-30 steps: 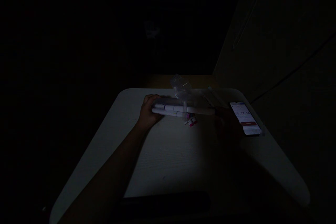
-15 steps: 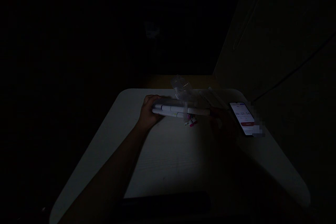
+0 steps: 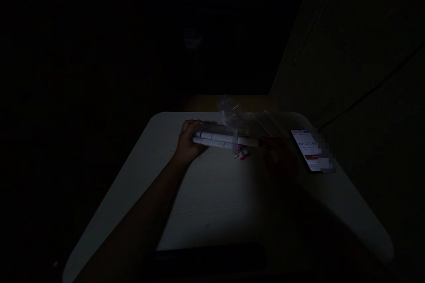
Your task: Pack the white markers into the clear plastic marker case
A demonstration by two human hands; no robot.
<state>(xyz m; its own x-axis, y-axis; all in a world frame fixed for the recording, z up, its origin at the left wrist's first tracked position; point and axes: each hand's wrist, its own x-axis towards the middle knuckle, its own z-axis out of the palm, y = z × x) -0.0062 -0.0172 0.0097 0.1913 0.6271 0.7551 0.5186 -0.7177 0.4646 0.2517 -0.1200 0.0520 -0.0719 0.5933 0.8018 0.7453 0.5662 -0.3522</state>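
Observation:
My left hand (image 3: 187, 141) is wrapped round the left end of a clear plastic case (image 3: 221, 130) above the table. Two white marker pens lie lengthwise along it: an upper marker (image 3: 229, 138) reaching out to the right, and a lower marker (image 3: 212, 143). At the upper marker's right end, my right hand (image 3: 279, 154) pinches it with the fingertips, though deep shadow blurs the fingers. Crumpled clear plastic (image 3: 229, 109) stands up behind the case's open right part. Small pink-and-white pieces (image 3: 244, 154), perhaps marker ends, show just below the case.
The white table (image 3: 133, 203) has rounded corners. On its right side lies a lit phone (image 3: 307, 148) showing a running timer. Clear plastic strips (image 3: 270, 124) lie at the back right. A dark bar (image 3: 212, 256) crosses the near edge. A cable (image 3: 365, 95) hangs along the right wall.
The upper marker has slid a little to the left along the case, and my right hand has shifted left with it. My left hand stays in place.

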